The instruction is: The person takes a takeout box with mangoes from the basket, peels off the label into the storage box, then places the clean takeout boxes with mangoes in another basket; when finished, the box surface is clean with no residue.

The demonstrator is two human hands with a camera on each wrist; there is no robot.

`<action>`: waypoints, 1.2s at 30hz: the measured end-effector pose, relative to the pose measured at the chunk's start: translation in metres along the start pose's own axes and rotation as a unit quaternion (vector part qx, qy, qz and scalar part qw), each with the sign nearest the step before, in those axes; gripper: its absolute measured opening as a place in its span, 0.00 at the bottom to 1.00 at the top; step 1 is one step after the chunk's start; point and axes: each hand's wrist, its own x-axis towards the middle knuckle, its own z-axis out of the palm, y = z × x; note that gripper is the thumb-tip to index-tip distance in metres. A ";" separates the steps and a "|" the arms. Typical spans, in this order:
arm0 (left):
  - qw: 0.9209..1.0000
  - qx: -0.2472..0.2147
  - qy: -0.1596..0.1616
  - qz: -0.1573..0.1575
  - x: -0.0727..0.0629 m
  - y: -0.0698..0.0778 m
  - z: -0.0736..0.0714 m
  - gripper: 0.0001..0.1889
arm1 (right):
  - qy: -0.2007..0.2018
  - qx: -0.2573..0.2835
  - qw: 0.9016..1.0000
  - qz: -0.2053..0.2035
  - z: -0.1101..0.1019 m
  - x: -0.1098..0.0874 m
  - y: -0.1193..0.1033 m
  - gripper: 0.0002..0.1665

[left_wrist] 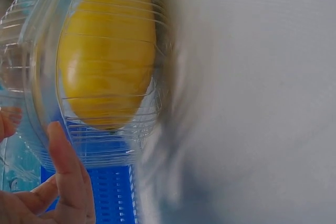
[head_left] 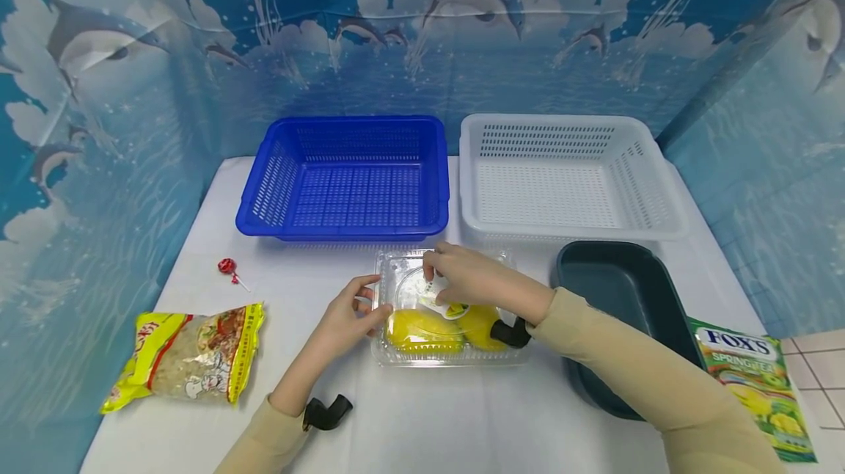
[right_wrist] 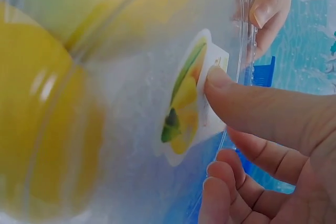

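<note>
A clear plastic clamshell box (head_left: 403, 360) holding yellow mangoes (head_left: 422, 331) sits at the near middle of the table. A sticker label with a fruit picture (right_wrist: 184, 103) is on its lid. My right hand (head_left: 472, 279) reaches over the lid and pinches the label's white edge, thumb on top and the other fingers curled behind. At the box's left side is my left hand (head_left: 353, 312), its thumb at the lid edge and spread fingers along the side. In the left wrist view, one fingertip (left_wrist: 56, 129) rests right at the box's rim.
Behind the box stand a blue basket (head_left: 343, 232) and a white basket (head_left: 574, 228). A dark green tub (head_left: 607, 257) is under the right forearm, beside a green FOX'S bag (head_left: 759, 386). On the left lie a red lollipop (head_left: 227, 266) and a yellow noodle packet (head_left: 191, 356).
</note>
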 end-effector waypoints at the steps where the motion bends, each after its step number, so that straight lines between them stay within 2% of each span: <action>1: 1.000 -0.002 0.000 0.000 0.000 0.000 0.000 0.33 | 0.000 0.000 1.000 -0.002 0.000 0.000 0.000 0.14; 8: 1.000 -0.007 0.002 0.000 -0.001 0.000 0.002 0.33 | 0.022 0.024 0.999 -0.020 0.004 -0.002 0.004 0.13; 12: 1.000 -0.011 0.000 0.000 -0.001 0.000 0.003 0.33 | 0.046 0.084 0.995 -0.034 0.004 -0.003 0.011 0.09; 15: 1.000 -0.014 -0.002 0.000 -0.001 0.000 0.003 0.33 | 0.040 0.159 0.986 -0.036 0.000 -0.006 0.018 0.06; 19: 1.000 -0.013 -0.004 0.002 -0.001 -0.001 0.003 0.33 | 0.042 0.270 0.962 -0.024 -0.007 -0.016 0.031 0.05; 22: 1.000 -0.012 -0.007 0.004 -0.001 -0.001 0.003 0.33 | 0.066 0.332 0.941 0.007 -0.015 -0.035 0.045 0.08; 24: 1.000 -0.012 -0.009 0.006 -0.001 0.000 0.003 0.33 | 0.090 0.359 0.928 0.043 -0.020 -0.054 0.057 0.11; 28: 1.000 -0.010 -0.009 0.003 -0.002 0.000 0.003 0.33 | 0.156 0.371 0.909 0.108 -0.026 -0.097 0.095 0.15; 31: 1.000 -0.011 -0.007 0.000 -0.003 0.000 0.002 0.33 | 0.181 0.356 0.902 0.163 -0.023 -0.123 0.132 0.18; 34: 1.000 -0.013 -0.006 -0.001 -0.003 0.000 0.001 0.33 | 0.165 0.351 0.898 0.205 -0.013 -0.139 0.166 0.20; 36: 1.000 -0.013 -0.006 -0.002 -0.003 0.000 0.001 0.33 | 0.141 0.351 0.898 0.223 -0.004 -0.141 0.182 0.21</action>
